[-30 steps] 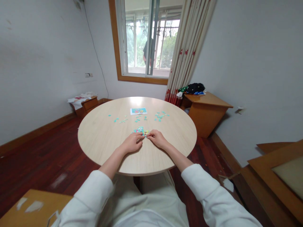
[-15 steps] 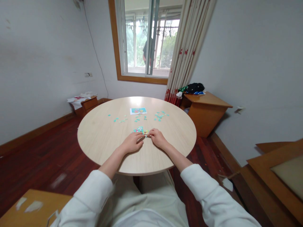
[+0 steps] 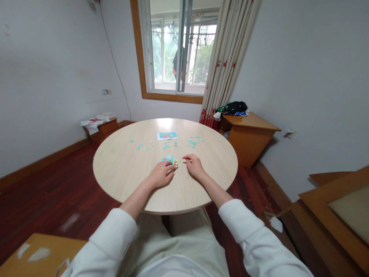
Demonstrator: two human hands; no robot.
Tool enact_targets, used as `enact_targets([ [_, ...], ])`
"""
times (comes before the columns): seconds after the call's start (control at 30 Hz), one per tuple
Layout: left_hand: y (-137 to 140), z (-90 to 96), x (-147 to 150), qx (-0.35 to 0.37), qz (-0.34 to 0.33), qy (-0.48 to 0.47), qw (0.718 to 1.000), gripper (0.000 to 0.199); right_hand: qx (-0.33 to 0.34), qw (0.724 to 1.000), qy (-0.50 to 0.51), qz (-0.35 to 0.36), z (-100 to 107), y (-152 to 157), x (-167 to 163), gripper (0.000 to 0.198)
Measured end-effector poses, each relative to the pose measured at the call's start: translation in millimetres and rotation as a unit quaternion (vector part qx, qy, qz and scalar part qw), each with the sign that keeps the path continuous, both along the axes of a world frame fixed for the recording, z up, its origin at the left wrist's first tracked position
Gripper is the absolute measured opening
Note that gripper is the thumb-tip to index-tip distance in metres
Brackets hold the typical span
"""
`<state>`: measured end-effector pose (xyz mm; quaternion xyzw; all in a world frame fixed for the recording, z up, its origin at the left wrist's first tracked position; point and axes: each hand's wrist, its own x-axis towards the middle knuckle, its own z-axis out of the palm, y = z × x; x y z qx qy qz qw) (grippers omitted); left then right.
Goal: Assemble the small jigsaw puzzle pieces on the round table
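Note:
A partly joined jigsaw puzzle [image 3: 170, 158], turquoise with pink and yellow parts, lies on the round table [image 3: 123, 169] in front of me. My left hand [image 3: 161, 174] rests over its near edge, fingers stretched out and touching it, so part of the puzzle is hidden. To the right of the puzzle, my right hand [image 3: 193, 164] hovers just above the table with its fingers apart and nothing visible in them. Farther back lies a picture sheet [image 3: 167, 135] with a turquoise cartoon scene.
Loose puzzle pieces lie in groups: several at the right [image 3: 195, 141], several in the middle [image 3: 166, 145], several at the left [image 3: 140, 146]. A wooden desk [image 3: 250, 127] with cloths stands behind right. A person [image 3: 175, 63] is visible beyond the window.
My right hand has drawn back to the right, away from the puzzle, and its fingers have spread. My left hand stays on the puzzle. The view has shifted slightly.

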<state>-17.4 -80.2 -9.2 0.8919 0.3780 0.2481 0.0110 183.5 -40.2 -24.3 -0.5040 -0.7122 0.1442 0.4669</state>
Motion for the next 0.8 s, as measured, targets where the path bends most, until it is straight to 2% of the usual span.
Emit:
enact_targets([
  [0.17,-2.8,3.8,0.1,-0.004,0.023,0.006,1.0,0.031,0.007,1.0,0.014,-0.017,-2.2,5.3,3.3,0.028],
  [0.33,-5.1,3.3,1.4,-0.032,0.077,0.061,0.995,0.047,0.011,1.0,0.015,-0.013,-0.8,2.5,2.4,0.028],
  [0.5,-4.1,2.7,2.8,-0.095,0.075,0.117,0.986,0.05,0.004,1.0,0.008,-0.013,0.4,0.7,1.4,0.028],
  [0.8,-3.6,1.3,1.7,-0.074,0.066,0.077,0.992,0.045,0.009,1.0,-0.005,-0.013,-1.5,1.7,1.8,0.028],
])
